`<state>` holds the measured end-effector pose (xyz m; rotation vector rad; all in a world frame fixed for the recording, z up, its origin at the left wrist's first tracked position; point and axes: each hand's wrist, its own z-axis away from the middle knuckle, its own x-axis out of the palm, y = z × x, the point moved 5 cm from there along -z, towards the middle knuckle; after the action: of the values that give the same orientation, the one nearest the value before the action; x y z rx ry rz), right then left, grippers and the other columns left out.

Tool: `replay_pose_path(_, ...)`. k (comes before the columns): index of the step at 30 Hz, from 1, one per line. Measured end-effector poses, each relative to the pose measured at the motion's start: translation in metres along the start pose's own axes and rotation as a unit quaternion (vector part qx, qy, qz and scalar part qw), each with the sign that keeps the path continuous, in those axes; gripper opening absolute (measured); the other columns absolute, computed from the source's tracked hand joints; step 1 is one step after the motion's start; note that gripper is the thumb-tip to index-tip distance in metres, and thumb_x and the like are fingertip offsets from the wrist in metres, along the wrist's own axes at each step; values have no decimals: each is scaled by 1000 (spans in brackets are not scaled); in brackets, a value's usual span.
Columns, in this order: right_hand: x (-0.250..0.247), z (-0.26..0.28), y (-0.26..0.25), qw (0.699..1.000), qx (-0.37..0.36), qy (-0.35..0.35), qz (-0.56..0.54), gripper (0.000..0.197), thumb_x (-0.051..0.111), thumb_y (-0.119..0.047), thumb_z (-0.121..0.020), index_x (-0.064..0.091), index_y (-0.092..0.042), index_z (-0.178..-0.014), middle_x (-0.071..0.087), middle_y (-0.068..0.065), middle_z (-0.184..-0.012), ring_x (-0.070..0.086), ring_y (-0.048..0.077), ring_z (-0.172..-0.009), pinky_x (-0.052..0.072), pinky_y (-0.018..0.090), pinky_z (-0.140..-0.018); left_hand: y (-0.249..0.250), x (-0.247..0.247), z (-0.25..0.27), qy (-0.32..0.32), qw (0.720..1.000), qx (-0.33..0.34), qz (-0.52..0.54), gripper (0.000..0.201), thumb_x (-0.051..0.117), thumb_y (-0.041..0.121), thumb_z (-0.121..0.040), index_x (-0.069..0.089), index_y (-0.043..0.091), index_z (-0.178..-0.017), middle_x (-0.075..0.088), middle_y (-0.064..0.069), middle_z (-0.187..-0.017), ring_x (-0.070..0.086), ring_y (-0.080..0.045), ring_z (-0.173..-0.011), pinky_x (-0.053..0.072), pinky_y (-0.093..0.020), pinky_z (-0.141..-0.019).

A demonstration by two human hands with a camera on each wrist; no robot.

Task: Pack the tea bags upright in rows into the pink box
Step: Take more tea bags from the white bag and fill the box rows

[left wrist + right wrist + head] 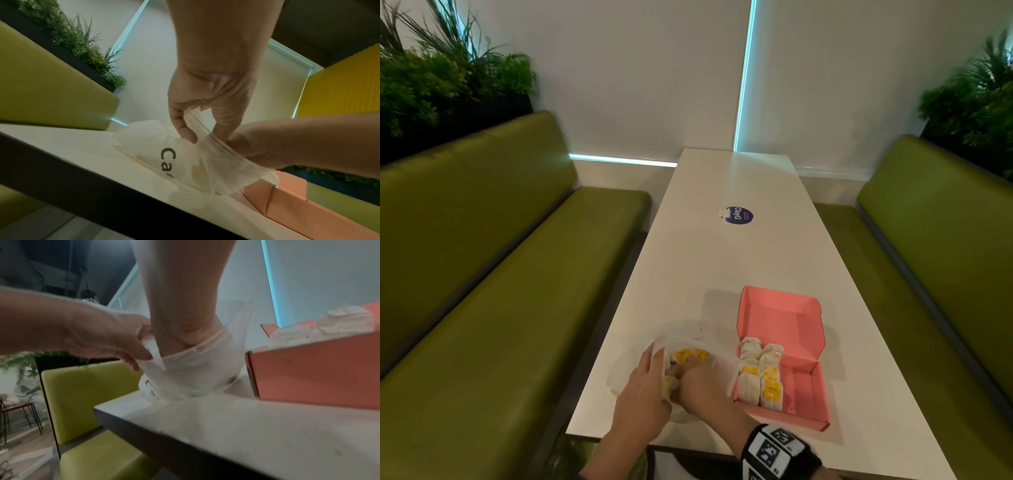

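— White table (722, 260), green benches (482, 274) both sides. Pink box (804, 394) at five o'clock, tea bags (760, 373) upright in two rows along its left wall.

— Left hand (205, 100) pinching plastic bag (164, 154) mouth wide, likely for access; right hand (698, 380) buried inside, grip hidden, can't tell.

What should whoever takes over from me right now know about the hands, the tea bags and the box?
Left hand pinches the rim of the plastic bag, holding it open.
Right hand is inside the bag; its fingers are hidden, grip unknown.
Pink box sits open, right of the bag, on the table.
Done: two rows of tea bags standing along the box's left side.
Left: more tea bags in the bag; box's right side unfilled.
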<state>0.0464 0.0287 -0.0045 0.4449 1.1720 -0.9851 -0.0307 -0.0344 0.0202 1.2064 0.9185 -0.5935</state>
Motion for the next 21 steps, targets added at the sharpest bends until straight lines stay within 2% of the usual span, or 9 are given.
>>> replay_pose_path(2, -12, 2, -1, 999, 0, 46, -25, 28, 48, -24, -93, 56, -12, -117, 51, 9, -125, 48, 27, -115, 37, 34, -97, -2, 0, -4, 18, 1000, -9, -4, 76, 53, 7, -84, 11, 24, -144, 14, 4, -153, 49, -15, -114, 52, -26, -78)
replay_pose_path(5, -39, 21, 0, 986, -4, 138, -96, 27, 56, -26, -86, 60, -14, -110, 48, 4, -117, 55, 26, -103, 40, 30, -76, -3, -3, -8, 38, 997, -46, -38, 77, 56, 14, -86, 8, 21, -145, 0, 1, -156, 48, -16, -113, 47, -24, -74)
replay_pose_path(9, -81, 41, 9, 965, 0, 176, -194, 29, 63, -29, -80, 64, -18, -107, 48, 0, -94, 57, 23, -95, 39, 28, -72, 3, 0, -12, 66, 997, -10, -29, 69, 56, 22, -89, 16, 17, -144, -16, 6, -155, 49, -18, -112, 45, -24, -82)
replay_pose_path(10, -89, 45, 14, 946, -1, 175, -273, 25, 65, -24, -78, 67, -17, -102, 50, -2, -85, 58, 21, -87, 42, 28, -70, 6, 3, -12, 61, 998, 12, -16, 64, 56, 24, -90, 21, 18, -144, -19, 9, -152, 48, -19, -116, 45, -24, -87)
replay_pose_path(13, -102, 57, 31, 840, -19, 129, -527, 12, 66, -6, -78, 66, -16, -83, 57, -3, -64, 54, 14, -57, 45, 24, -53, 9, 11, -8, 36, 997, 58, 32, 57, 52, 40, -92, 29, 29, -144, -20, 6, -154, 32, -20, -135, 40, -27, -100)
replay_pose_path(16, -112, 68, 48, 797, -27, 134, -588, 19, 64, 1, -81, 63, -17, -73, 56, 5, -61, 51, 11, -48, 41, 19, -47, 10, 6, 8, 2, 996, 63, 58, 62, 34, 73, -81, 45, 40, -133, -19, 11, -154, 11, -13, -143, 35, -32, -106)
replay_pose_path(18, -117, 72, 60, 786, -22, 149, -599, 20, 64, 2, -81, 62, -16, -73, 56, 8, -63, 51, 11, -47, 41, 19, -46, 12, -10, 17, 44, 997, 59, 23, 63, 29, 80, -75, 58, 41, -116, -6, 14, -155, 12, -9, -142, 45, -36, -96)
replay_pose_path(20, -118, 75, 68, 786, -22, 156, -597, 18, 64, 3, -81, 63, -14, -75, 56, 8, -64, 51, 10, -46, 41, 21, -47, 25, -39, 27, 157, 984, 82, -34, 27, 55, 57, -81, 66, 36, -92, 34, 7, -149, 40, -17, -131, 55, -35, -68)
replay_pose_path(21, -118, 77, 70, 790, -22, 156, -593, 17, 64, 2, -80, 63, -14, -76, 56, 7, -64, 51, 9, -46, 41, 22, -47, 32, -51, 30, 195, 976, 87, -30, 16, 60, 47, -82, 67, 33, -85, 51, 7, -137, 51, -19, -119, 53, -32, -61)
